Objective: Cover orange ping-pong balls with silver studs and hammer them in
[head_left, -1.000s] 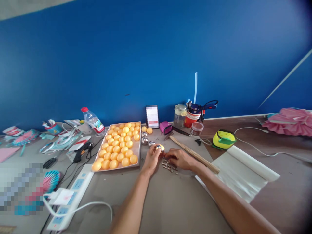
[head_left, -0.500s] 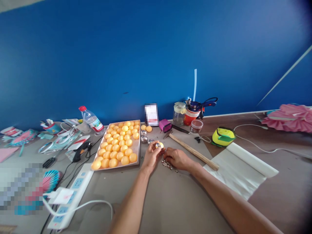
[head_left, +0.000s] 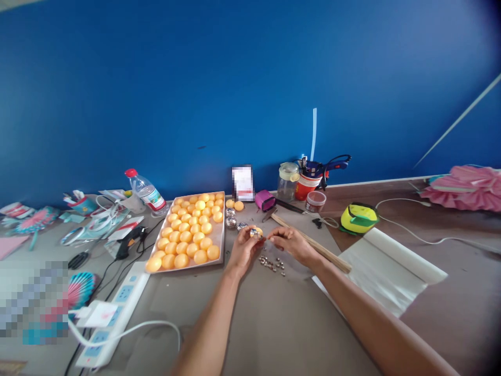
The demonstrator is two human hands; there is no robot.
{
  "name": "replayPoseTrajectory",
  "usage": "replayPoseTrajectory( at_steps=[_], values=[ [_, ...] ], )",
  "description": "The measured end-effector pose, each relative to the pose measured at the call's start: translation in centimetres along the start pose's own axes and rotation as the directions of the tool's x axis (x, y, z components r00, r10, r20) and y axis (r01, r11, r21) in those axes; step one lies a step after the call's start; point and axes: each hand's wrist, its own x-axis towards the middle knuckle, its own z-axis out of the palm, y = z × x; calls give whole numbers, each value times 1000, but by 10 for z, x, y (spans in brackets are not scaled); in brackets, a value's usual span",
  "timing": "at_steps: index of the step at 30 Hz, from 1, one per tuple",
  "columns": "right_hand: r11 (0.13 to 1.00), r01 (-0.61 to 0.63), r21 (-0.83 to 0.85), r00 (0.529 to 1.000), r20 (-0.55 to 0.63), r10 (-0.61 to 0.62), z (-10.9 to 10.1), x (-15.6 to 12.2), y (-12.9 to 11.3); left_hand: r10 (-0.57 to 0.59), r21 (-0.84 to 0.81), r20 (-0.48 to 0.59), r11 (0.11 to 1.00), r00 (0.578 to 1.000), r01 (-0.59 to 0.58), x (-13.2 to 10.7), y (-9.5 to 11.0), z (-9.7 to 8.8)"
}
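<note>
- Head view: L hand [head_left: 240, 251] grasped round orange ball [head_left: 257, 233], partly covered w/ shiny silver, at its fingertips.
- R hand [head_left: 291, 244]: fingertips drawn together just beside ball; whether they held anything, can't tell.
- Small roundish metallic pieces [head_left: 270, 263] lay scattered below hands.
- Smooth balls [head_left: 186, 236] lay in shallow tray [head_left: 223, 243], L; wooden-handled hammer [head_left: 313, 244] lay R.
- Clear plastic bottle [head_left: 146, 192], red cap; label [head_left: 154, 200] print illegible.
- Surface: matte grey-brn tabletop [head_left: 282, 324]; plain blue wall [head_left: 235, 94] behind.

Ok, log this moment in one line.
left hand: holds part-silver ball | right hand: beside it, grip unclear | beads: loose on table | tray: yellow balls
</note>
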Motion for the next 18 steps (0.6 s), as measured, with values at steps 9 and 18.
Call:
replayPoseTrajectory(
  at_steps=[9,18],
  values=[
    [990,-3,144,1000,-27,7,6,1,1,11,34,41,999,999,-12,-2,0,-1],
    [996,76,-47,992,-95,-80,12,5,7,17,129,67,991,998,-26,-1,-5,-4]
  ],
)
